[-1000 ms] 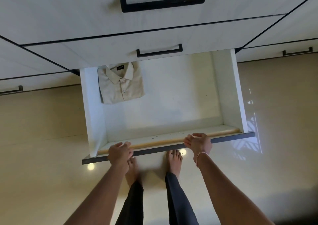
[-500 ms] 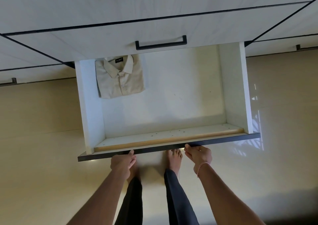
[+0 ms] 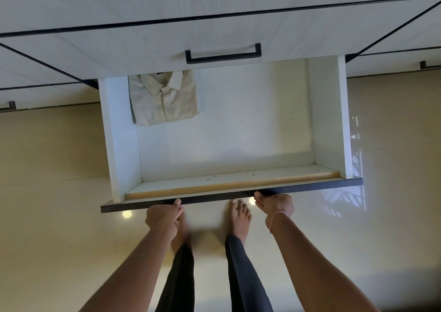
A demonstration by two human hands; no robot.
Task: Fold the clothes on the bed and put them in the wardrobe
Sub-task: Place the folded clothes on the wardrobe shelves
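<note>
Shirt (image 3: 164,99) lies far-left in drawer (image 3: 310,187), well beyond hands (image 3: 163,216) (image 3: 274,203).

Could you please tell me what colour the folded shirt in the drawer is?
The shirt is plain beige, with no pattern; it shows best in the head view.

Dim, soft-focus view; glare spots on glossy floor (image 3: 71,240)

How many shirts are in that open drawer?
1: a folded beige shirt in the drawer, far left corner. More may hide under the drawer above.
</note>
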